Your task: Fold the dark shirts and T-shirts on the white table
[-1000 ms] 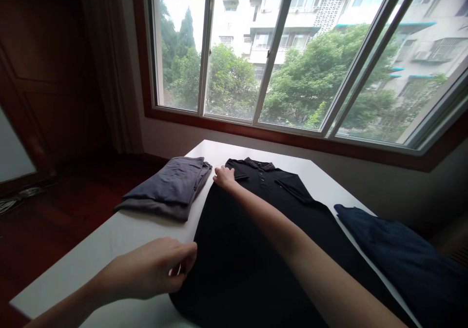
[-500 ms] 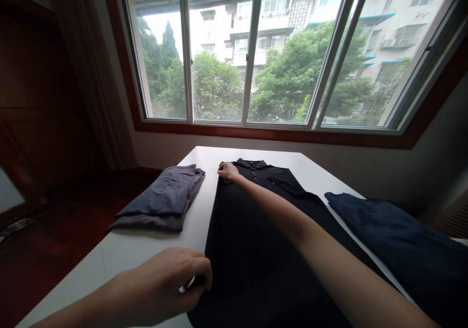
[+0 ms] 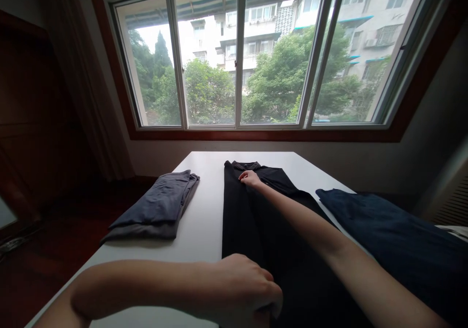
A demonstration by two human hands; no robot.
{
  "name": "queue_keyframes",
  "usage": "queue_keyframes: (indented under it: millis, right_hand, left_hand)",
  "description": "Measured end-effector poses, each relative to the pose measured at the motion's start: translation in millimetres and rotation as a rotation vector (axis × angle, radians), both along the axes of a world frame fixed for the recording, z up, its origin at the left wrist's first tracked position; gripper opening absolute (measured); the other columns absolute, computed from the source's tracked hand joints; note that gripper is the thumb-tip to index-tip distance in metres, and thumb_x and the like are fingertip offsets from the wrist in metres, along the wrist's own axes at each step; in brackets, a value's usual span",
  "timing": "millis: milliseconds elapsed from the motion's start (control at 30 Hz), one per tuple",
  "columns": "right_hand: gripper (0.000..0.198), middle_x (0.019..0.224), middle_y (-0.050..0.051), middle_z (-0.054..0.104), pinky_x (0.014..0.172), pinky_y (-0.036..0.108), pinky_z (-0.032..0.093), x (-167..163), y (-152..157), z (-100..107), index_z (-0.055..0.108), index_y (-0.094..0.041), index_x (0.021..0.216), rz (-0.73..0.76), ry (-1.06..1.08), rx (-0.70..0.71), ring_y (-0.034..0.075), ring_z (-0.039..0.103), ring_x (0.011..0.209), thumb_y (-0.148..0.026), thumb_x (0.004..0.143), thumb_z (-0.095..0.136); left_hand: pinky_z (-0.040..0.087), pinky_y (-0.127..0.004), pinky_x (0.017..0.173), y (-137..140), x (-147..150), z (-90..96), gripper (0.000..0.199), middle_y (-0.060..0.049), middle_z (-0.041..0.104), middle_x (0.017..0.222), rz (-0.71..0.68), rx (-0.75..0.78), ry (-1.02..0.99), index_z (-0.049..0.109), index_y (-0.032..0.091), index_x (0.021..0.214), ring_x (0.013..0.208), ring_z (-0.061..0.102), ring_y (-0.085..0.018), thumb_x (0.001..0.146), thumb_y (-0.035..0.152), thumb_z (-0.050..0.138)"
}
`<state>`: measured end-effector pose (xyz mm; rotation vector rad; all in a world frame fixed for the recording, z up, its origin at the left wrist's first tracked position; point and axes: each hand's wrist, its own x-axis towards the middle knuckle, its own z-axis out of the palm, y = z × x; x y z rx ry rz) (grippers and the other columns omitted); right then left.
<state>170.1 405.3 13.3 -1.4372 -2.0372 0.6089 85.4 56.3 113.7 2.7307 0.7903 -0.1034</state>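
Nearest, the left hand (image 3: 248, 289), fingers curled, grips the folded-over side of a black, collared fabric shirt (image 3: 236, 221) beneath it; farther along the flat white table (image 3: 204, 211), the right hand (image 3: 250, 178) pinches the same side.

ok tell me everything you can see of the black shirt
The black shirt looks like soft, matte cloth, with a collar at its far end. It lies lengthwise on the white table, its picture-left side folded inward. The right hand pinches it near the collar, and the left hand curls closed on it lower in view. Its near end isn't clearly visible.
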Motion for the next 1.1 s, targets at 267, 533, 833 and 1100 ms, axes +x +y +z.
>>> queue_keyframes:
  millis: [267,533,833,1100]
  right_hand:
    - [0.027,0.095,0.005,0.073,0.071,0.021,0.048,13.8,-3.7,-28.8,0.076,-0.018,0.091,-0.034,0.006,-0.035,0.017,0.067,0.085,-0.008,0.071,0.062]
    - [0.025,0.103,0.005,0.07,0.077,0.018,0.043,15.5,-11.6,-17.7,0.074,-0.015,0.1,-0.018,-0.017,0.0,0.014,0.061,0.092,-0.01,0.08,0.06]
    - [0.025,0.109,0.006,0.068,0.073,0.019,0.038,16.0,-29.7,-7.7,0.071,-0.014,0.104,-0.034,-0.161,0.035,0.012,0.058,0.091,-0.011,0.085,0.055]
    - [0.024,0.098,0.004,0.07,0.073,0.022,0.041,81.1,-63.2,40.7,0.072,-0.02,0.099,0.022,-0.279,0.098,0.018,0.063,0.088,-0.013,0.079,0.06]
  left_hand:
    - [0.039,-0.026,0.046,15.9,33.2,-32.9,0.009,-0.005,0.068,0.08,-0.173,0.015,0.054,0.059,0.019,0.085,0.069,0.065,-0.02,0.087,0.026,0.053]
    - [0.04,-0.028,0.046,8.9,44.7,-35.7,0.014,-0.005,0.069,0.079,-0.125,0.07,0.141,0.057,0.016,0.092,0.065,0.067,-0.021,0.084,0.027,0.061]
    - [0.042,-0.027,0.049,8.8,44.0,-62.1,0.017,-0.005,0.07,0.079,-0.13,0.073,0.087,0.058,0.017,0.093,0.067,0.068,-0.022,0.081,0.029,0.064]
    - [0.042,-0.023,0.054,16.2,37.0,-2.9,0.024,-0.002,0.071,0.082,0.063,-0.058,0.056,0.063,0.021,0.099,0.07,0.067,-0.018,0.09,0.043,0.056]
